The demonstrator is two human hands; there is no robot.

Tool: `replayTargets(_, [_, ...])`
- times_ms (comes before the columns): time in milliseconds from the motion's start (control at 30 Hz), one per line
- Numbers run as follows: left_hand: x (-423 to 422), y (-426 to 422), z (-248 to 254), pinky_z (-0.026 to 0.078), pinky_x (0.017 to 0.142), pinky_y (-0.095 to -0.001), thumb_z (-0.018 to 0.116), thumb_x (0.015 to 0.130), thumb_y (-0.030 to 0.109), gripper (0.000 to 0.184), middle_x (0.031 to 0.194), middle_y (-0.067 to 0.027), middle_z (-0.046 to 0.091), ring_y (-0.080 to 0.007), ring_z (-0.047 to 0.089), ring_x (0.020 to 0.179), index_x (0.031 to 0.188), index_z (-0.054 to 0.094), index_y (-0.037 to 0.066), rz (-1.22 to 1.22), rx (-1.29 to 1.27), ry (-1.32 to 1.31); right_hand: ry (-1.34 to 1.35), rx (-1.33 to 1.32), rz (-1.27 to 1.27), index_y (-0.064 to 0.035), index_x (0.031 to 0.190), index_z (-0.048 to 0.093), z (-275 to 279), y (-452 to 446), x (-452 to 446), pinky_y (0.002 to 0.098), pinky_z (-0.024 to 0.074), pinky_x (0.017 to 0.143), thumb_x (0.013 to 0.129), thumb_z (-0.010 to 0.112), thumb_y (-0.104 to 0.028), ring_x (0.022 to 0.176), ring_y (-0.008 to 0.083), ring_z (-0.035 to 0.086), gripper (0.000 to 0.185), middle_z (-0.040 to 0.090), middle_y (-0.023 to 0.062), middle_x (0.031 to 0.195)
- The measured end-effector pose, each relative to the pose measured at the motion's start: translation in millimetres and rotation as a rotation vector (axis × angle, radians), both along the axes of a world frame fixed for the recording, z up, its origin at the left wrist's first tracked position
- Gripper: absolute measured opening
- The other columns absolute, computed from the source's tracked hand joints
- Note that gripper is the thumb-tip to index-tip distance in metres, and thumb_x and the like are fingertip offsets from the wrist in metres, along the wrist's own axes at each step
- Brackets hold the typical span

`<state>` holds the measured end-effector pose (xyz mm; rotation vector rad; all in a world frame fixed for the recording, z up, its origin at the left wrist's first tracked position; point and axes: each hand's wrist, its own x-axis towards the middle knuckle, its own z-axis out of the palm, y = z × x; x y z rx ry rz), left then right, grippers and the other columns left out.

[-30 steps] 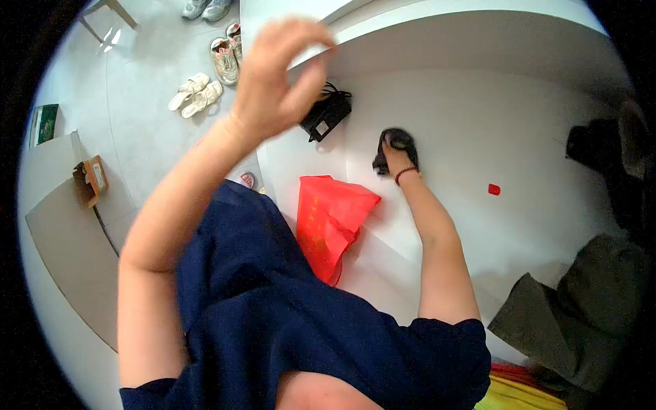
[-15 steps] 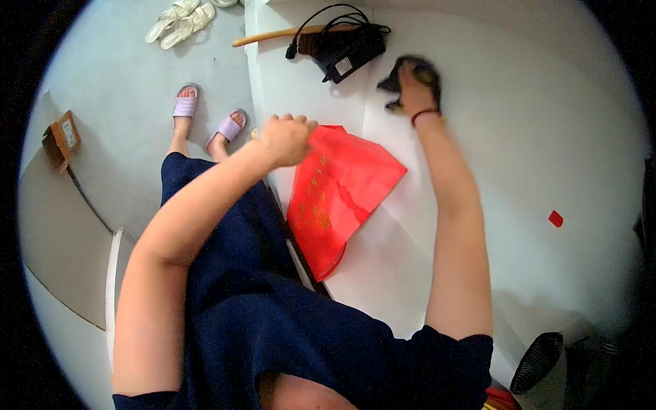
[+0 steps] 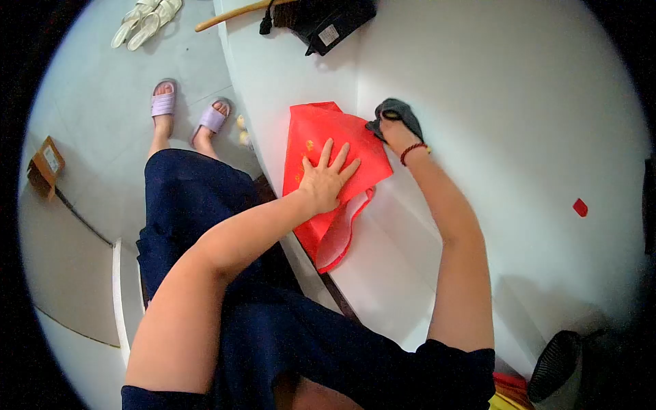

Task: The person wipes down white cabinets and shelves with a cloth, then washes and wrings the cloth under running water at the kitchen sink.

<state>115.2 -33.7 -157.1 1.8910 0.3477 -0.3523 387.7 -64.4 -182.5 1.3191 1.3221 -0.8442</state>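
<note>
A red bag (image 3: pixel 369 147) with gold print lies on the white ledge, its mouth gaping towards my body. My left hand (image 3: pixel 324 179) presses on it with fingers spread. Just past the bag's right edge, my right hand (image 3: pixel 396 135) is closed on a dark grey cloth (image 3: pixel 403 115). The cloth is bunched up by the white wall, and part of my fingers is hidden in it.
A wooden-handled brush (image 3: pixel 236 14) and a black box (image 3: pixel 335 29) with a cable lie at the ledge's far end. A red scrap (image 3: pixel 580 207) shows on the wall. White sandals (image 3: pixel 147 24) and a brown carton (image 3: pixel 48 164) are at left.
My left hand has come down from a closed pose above the bag to lie spread on it. The right hand has moved the cloth nearer the bag. The bag has shifted, showing its mouth.
</note>
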Motion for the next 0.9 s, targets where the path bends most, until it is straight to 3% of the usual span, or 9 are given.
replayTargets(233, [-35,-8,-19,0.034,0.1,-0.0601,0.074,0.069,0.026,0.093,0.147,-0.0121,0.028,-0.0353,0.021,0.138,0.146,0.022,0.019,0.008,0.081,-0.067,0.123,0.75,0.14,0.0058,0.135,0.033,-50,104,19,0.036,0.0433,0.099,0.09,0.043,-0.005,0.117,0.0311,0.052,0.047,0.032,0.0267,0.141])
replayTargets(367, [-51,-17,-33,0.034,0.102,-0.0555,0.073,0.07,0.024,0.092,0.145,-0.0128,0.032,-0.0352,0.023,0.137,0.146,0.022,0.018,0.077,0.052,-0.068,-0.086,0.249,-0.17,0.0035,0.133,0.036,-76,69,2,0.0401,0.0508,0.087,0.089,0.039,-0.002,0.105,0.0338,0.059,0.044,0.051,0.0263,0.125])
replayTargets(433, [-62,-13,-36,0.034,0.103,-0.0545,0.073,0.071,0.023,0.091,0.145,-0.0127,0.031,-0.035,0.023,0.137,0.146,0.022,0.017,0.082,-0.01,-0.069,0.161,0.778,-0.045,0.0004,0.116,0.056,-105,-36,24,0.0453,0.0488,0.086,0.087,0.046,-0.017,0.101,0.0354,0.06,0.036,0.06,0.0244,0.109])
replayTargets(533, [-62,-10,-37,0.034,0.104,-0.054,0.073,0.071,0.023,0.091,0.145,-0.0128,0.031,-0.0348,0.023,0.137,0.146,0.021,0.017,0.099,-0.03,-0.066,-0.247,0.119,-0.554,-0.0022,0.098,0.064,-17,9,-52,0.0382,0.0434,0.095,0.085,0.046,-0.018,0.109,0.0334,0.056,0.027,0.058,0.0229,0.116])
replayTargets(633, [-65,-7,-36,0.034,0.105,-0.0526,0.073,0.071,0.022,0.092,0.146,-0.013,0.031,-0.0352,0.024,0.137,0.146,0.021,0.016,0.093,-0.04,-0.084,0.127,0.364,0.218,0.0013,0.116,0.056,-52,-44,23,0.039,0.041,0.098,0.089,0.043,-0.016,0.112,0.0342,0.055,0.035,0.055,0.0233,0.122])
replayTargets(667, [-65,-10,-38,0.034,0.105,-0.0522,0.073,0.071,0.022,0.092,0.146,-0.013,0.031,-0.0353,0.024,0.137,0.146,0.021,0.016,0.094,-0.042,-0.092,0.173,0.27,-0.089,0.0045,0.128,0.044,-58,-1,27,0.0398,0.0389,0.102,0.091,0.039,-0.012,0.115,0.0357,0.052,0.041,0.051,0.0242,0.127])
replayTargets(800, [-64,-14,-43,0.035,0.105,-0.0517,0.073,0.07,0.02,0.091,0.144,-0.0127,0.033,-0.0352,0.026,0.136,0.146,0.023,0.016,0.09,-0.011,-0.09,0.122,0.723,0.201,0.0036,0.135,0.036,-87,109,33,0.0397,0.04,0.101,0.09,0.039,-0.008,0.12,0.0343,0.049,0.047,0.031,0.0209,0.144])
replayTargets(833, [-65,-15,-43,0.035,0.104,-0.0518,0.072,0.07,0.02,0.091,0.144,-0.0126,0.033,-0.0351,0.026,0.136,0.146,0.023,0.016,0.091,-0.016,-0.091,0.246,1.003,0.543,0.0037,0.128,0.043,-97,108,41,0.041,0.0451,0.094,0.091,0.038,-0.009,0.11,0.0334,0.056,0.039,0.044,0.0205,0.135])
replayTargets(900, [-64,-17,-48,0.035,0.104,-0.052,0.072,0.07,0.02,0.091,0.144,-0.0128,0.033,-0.0351,0.026,0.136,0.146,0.023,0.016,0.091,0.0,-0.092,0.139,0.771,0.281,0.0037,0.126,0.044,-104,91,42,0.0412,0.0454,0.093,0.091,0.039,-0.01,0.109,0.0335,0.057,0.038,0.046,0.0206,0.131])
